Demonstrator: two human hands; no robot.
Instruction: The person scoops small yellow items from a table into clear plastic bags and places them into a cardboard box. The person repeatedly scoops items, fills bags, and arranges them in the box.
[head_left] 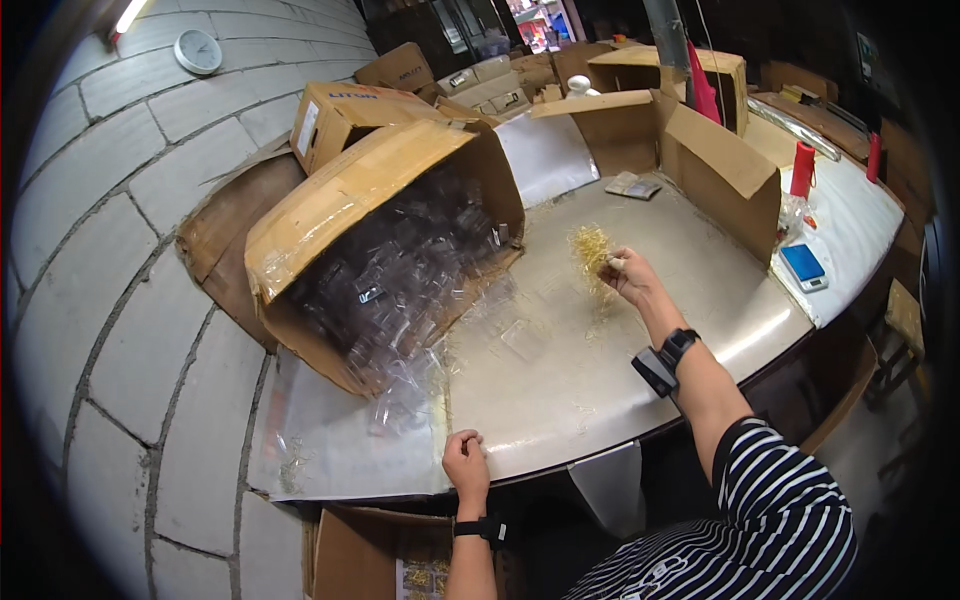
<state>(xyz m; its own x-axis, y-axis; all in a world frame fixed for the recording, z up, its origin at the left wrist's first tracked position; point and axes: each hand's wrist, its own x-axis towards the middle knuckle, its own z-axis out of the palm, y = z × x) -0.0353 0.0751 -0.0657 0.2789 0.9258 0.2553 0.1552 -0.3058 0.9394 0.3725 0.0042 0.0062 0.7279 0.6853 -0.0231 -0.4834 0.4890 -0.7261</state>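
My right hand (628, 276) reaches over the middle of the table, fingers pinched at a loose tuft of thin gold-coloured pieces (590, 246). Their exact kind is too fine to make out. At the table's front edge rests my left hand (465, 461), its fingers curled in; whatever they may hold is hidden. Between the hands, a few clear plastic pieces (522, 338) and scattered gold bits lie on the tabletop (560, 400). A large cardboard box (350, 190) lies on its side at the left, spilling many small clear plastic cases (420, 260) toward my left hand.
Cardboard flaps (725, 150) border the table's far right. Beyond them are a blue-and-white digital scale (804, 266) and a red cylinder (802, 170). A small flat packet (632, 186) lies at the back. Below the front edge stands an open carton (350, 550). A block wall (130, 250) rises at left.
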